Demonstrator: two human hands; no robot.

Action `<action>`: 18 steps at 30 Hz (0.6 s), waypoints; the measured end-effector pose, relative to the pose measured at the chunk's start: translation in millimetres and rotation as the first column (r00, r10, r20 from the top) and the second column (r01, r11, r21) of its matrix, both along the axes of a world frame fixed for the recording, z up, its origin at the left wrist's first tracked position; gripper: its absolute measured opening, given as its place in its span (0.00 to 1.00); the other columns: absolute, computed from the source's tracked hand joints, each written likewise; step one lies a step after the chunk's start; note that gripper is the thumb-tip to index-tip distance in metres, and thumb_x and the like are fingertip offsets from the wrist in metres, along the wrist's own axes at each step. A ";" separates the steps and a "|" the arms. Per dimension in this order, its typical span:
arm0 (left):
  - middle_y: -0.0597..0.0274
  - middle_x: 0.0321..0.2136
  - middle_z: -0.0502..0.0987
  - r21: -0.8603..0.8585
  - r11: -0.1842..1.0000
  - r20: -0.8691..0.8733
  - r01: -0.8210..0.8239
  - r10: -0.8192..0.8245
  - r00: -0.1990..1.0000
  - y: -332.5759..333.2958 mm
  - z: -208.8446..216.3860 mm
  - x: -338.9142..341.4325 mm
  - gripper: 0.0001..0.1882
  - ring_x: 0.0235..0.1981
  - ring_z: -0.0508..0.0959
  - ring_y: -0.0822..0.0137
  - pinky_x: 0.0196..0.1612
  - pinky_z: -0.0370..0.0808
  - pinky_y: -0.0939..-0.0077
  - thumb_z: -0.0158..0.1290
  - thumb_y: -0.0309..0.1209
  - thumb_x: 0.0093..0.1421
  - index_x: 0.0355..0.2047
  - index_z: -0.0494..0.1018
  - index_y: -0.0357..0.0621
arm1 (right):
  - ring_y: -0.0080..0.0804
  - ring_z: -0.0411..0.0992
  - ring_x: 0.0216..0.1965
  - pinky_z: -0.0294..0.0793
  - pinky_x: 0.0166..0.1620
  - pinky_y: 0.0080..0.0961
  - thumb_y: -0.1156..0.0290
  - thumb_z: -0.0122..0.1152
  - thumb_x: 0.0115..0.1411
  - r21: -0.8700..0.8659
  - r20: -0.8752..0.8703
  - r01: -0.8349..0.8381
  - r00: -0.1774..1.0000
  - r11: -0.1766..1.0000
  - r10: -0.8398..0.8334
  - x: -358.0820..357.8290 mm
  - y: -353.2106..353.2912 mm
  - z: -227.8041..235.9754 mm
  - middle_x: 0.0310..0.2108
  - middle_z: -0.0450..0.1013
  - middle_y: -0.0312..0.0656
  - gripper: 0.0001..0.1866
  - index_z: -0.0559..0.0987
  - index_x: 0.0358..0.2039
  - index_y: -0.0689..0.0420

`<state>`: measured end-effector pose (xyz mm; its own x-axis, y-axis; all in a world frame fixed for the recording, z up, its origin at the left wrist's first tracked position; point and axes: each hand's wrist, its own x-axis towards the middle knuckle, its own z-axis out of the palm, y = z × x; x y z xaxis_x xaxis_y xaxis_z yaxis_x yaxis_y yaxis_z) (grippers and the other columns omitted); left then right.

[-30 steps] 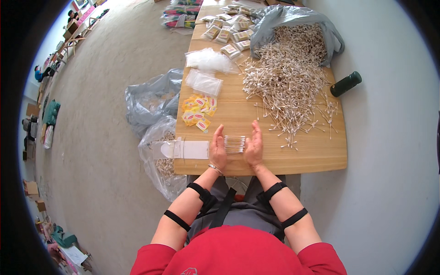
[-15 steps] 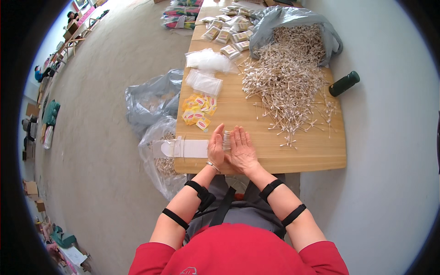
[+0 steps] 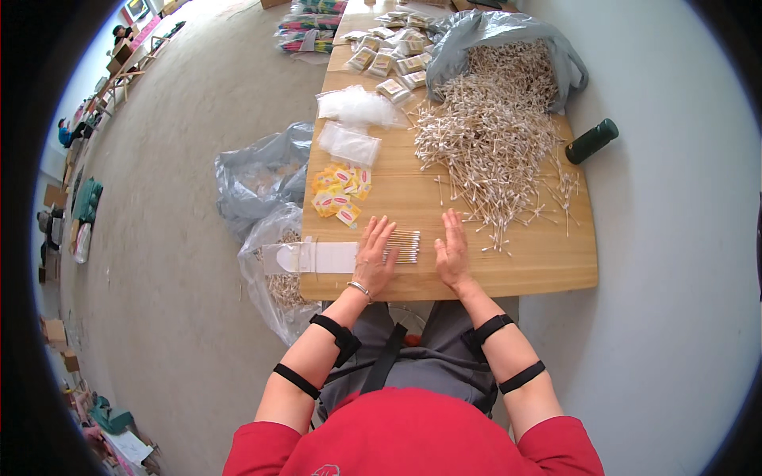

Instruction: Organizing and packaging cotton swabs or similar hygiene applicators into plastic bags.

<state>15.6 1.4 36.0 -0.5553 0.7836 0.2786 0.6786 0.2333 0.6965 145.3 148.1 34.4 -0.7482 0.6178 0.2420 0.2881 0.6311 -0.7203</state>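
Note:
A row of cotton swabs (image 3: 406, 247) lies side by side on the wooden table (image 3: 516, 274), their tips lined up at the right end. My left hand (image 3: 375, 252) rests flat over the left end of the row, fingers extended, and hides that part. To the right of the swabs, my right hand (image 3: 453, 251) stands on its edge, fingers stretched out, holding nothing and apart from the row. Left of my left hand lies a flat white strip (image 3: 333, 258) that reaches past the table's left edge.
A large heap of loose swabs (image 3: 492, 143) spills from a grey plastic bag (image 3: 567, 67). Yellow cards (image 3: 341, 190), clear bags (image 3: 349, 144) and several filled packets (image 3: 389, 59) line the left side. A dark green bottle (image 3: 591, 141) stands at right. Plastic sacks (image 3: 262, 178) sit beside the table.
My right hand has moved right, away from the left hand and the swabs. The row between them now shows more fully, with my left hand still over its left end.

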 end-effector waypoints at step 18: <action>0.46 0.58 0.62 0.201 0.964 0.423 -0.175 0.076 0.903 13.0 -7.0 -1.7 0.23 0.62 0.59 0.52 0.63 0.55 0.66 0.43 0.33 0.64 0.58 0.60 0.37 | 0.46 0.55 0.61 0.47 0.64 0.44 0.78 0.46 0.56 0.032 -0.066 -0.002 0.998 0.999 0.004 -38.0 -31.2 -9.0 0.55 0.63 0.48 0.23 0.66 0.54 0.59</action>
<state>13.9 14.4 29.0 -0.7478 0.6421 0.1688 0.2989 0.0985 0.9492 107.3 116.9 25.4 -0.7316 0.6068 0.3107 0.2386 0.6548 -0.7171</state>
